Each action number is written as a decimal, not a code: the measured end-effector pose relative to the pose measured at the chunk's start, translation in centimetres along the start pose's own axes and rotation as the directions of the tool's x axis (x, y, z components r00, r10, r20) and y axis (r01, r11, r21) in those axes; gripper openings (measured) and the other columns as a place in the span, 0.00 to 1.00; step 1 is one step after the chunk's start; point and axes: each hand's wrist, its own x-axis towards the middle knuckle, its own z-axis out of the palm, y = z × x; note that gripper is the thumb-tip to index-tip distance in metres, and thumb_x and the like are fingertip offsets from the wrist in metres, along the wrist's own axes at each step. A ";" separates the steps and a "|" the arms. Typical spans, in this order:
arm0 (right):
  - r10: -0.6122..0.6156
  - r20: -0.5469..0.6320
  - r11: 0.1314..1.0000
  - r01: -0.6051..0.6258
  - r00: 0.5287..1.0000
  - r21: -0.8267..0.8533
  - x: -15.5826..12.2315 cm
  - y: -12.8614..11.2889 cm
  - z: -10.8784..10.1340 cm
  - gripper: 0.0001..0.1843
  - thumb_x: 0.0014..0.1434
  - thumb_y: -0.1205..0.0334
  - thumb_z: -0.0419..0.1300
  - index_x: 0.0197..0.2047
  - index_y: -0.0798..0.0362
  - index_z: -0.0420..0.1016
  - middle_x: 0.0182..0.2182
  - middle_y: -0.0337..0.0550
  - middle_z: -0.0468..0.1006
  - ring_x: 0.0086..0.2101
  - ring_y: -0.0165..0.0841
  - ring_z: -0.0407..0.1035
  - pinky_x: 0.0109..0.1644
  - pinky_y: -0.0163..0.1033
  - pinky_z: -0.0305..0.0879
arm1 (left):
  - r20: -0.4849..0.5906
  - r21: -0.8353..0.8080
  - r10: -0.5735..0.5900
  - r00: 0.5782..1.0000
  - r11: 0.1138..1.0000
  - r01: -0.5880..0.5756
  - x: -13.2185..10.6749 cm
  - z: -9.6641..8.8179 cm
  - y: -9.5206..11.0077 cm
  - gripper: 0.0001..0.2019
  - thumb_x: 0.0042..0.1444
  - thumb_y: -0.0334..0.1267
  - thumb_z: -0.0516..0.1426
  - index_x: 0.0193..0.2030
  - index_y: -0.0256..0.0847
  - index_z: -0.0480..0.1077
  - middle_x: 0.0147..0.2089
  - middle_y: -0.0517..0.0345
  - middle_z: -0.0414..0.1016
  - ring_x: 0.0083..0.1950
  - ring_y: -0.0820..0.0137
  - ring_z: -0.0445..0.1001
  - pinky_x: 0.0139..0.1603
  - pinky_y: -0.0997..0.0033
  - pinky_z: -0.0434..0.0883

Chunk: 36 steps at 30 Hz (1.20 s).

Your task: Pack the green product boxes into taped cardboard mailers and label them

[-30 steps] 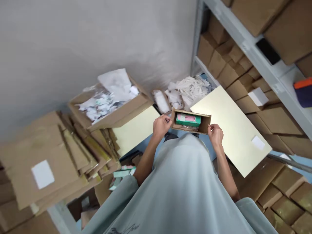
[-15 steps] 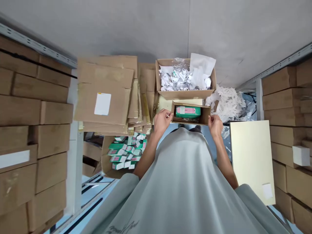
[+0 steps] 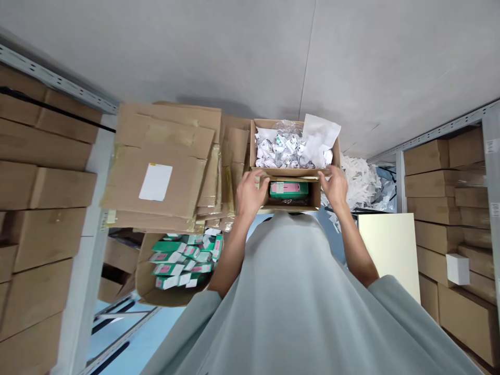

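Observation:
A small open cardboard box [image 3: 288, 209] stands in front of my body, with a green and pink product box [image 3: 289, 189] lying inside it. Clear plastic shows below that product box. My left hand [image 3: 251, 194] is at the small box's left back corner, thumb and fingers curved around its edge. At the opposite back corner, my right hand [image 3: 335, 188] holds the edge in the same way, thumb on the inner side. Directly behind stands a larger open carton [image 3: 295, 171] filled with crumpled white paper [image 3: 287, 150].
Flattened cardboard sheets [image 3: 156, 140] are stacked at left. Below them, a carton [image 3: 146, 281] holds several green and pink boxes [image 3: 183, 260]. Shredded white paper [image 3: 357, 179] lies at right, near a cream panel [image 3: 390, 250]. Shelves of brown cartons [image 3: 433, 185] flank both sides.
Both hands have shifted from the small box's sides to its back corners. The small box now sits against the paper-filled carton. The camera view has tilted slightly.

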 end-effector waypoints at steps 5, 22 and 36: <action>0.005 0.114 0.998 0.002 0.994 -0.058 9.6 -1.9 -1.0 0.52 0.70 0.53 0.71 0.87 0.58 0.52 0.82 0.71 0.58 0.68 0.56 0.73 0.67 0.53 0.74 | 0.074 -0.028 0.185 0.980 0.983 -0.183 4.0 1.1 4.8 0.14 0.73 0.38 0.61 0.62 0.43 0.79 0.63 0.45 0.83 0.65 0.54 0.81 0.71 0.56 0.76; -0.359 0.252 0.664 0.056 0.899 0.746 -0.4 -5.9 -2.8 0.20 0.72 0.42 0.65 0.45 0.52 0.85 0.38 0.40 0.85 0.39 0.37 0.76 0.49 0.39 0.73 | 0.421 -0.471 0.364 0.830 0.870 -0.143 3.0 1.2 6.2 0.25 0.63 0.42 0.66 0.66 0.42 0.81 0.62 0.49 0.86 0.69 0.50 0.80 0.71 0.55 0.78; -0.349 0.179 0.756 0.163 0.920 0.634 2.5 -8.3 0.1 0.20 0.75 0.43 0.63 0.46 0.52 0.84 0.38 0.42 0.86 0.35 0.36 0.76 0.43 0.38 0.73 | 0.162 -0.627 0.207 0.965 0.777 -0.061 1.3 0.1 5.1 0.30 0.61 0.45 0.68 0.69 0.41 0.73 0.62 0.47 0.83 0.57 0.56 0.84 0.58 0.62 0.82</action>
